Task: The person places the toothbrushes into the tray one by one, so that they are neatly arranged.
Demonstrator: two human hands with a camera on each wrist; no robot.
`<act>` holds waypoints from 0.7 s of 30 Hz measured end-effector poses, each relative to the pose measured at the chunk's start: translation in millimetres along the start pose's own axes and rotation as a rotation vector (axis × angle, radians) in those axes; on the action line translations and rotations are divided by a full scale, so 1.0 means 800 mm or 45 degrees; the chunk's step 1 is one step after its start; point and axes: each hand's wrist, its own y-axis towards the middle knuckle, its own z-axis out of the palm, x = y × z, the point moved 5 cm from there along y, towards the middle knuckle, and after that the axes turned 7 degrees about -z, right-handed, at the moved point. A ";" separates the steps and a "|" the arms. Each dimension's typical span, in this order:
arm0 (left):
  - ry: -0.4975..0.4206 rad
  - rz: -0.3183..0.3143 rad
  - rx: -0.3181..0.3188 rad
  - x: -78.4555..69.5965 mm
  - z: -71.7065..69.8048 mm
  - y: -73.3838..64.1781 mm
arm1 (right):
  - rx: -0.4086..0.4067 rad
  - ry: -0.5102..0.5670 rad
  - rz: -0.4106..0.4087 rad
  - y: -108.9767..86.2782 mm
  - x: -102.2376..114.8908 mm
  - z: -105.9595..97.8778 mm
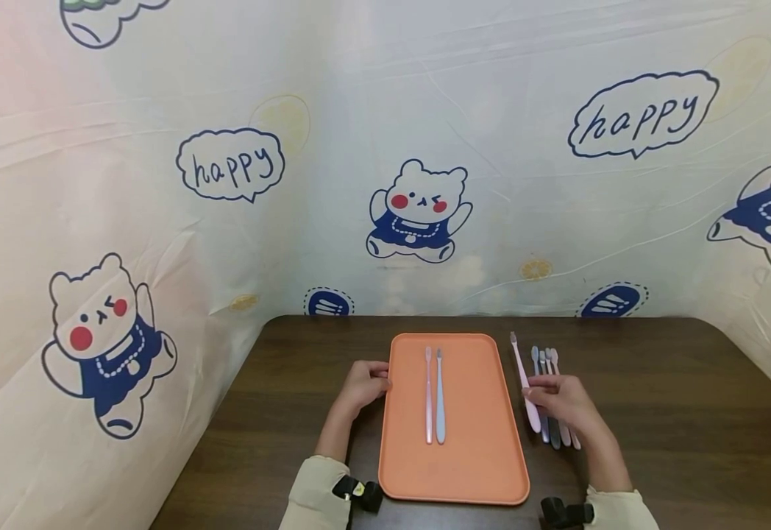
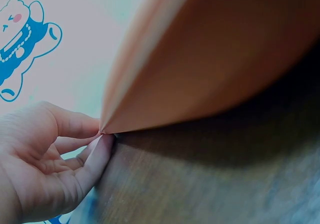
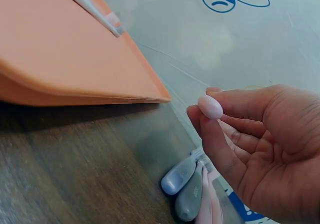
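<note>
Between thumb and fingers, my right hand (image 1: pixel 563 401) pinches a pink toothbrush (image 1: pixel 526 390), bristle end pointing away; its rounded handle end (image 3: pixel 211 108) faces the right wrist view. Below that hand, several more toothbrushes (image 3: pixel 189 196) lie side by side on the table, in blue, dark grey and pink. My left hand (image 1: pixel 364 386) grips the left rim of an orange tray (image 1: pixel 455 471), thumb and fingertips meeting at its edge (image 2: pixel 107 126) in the left wrist view. On the tray, a pink toothbrush (image 1: pixel 428 397) and a blue toothbrush (image 1: pixel 441 401) lie lengthwise, parallel and slightly apart.
A dark brown wooden table (image 1: pixel 683 412) carries everything. Behind it and along the sides hangs a pale curtain (image 1: pixel 524 199) printed with bears and the word "happy". The tray's raised right rim (image 1: pixel 513 405) runs between the two groups of toothbrushes.
</note>
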 end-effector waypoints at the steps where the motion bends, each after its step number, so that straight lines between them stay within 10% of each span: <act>1: -0.001 -0.007 -0.001 0.001 0.000 0.000 | 0.001 0.000 0.002 0.000 0.000 0.000; 21: -0.011 0.003 0.011 0.002 0.000 -0.001 | 0.009 0.031 -0.026 0.002 0.003 0.012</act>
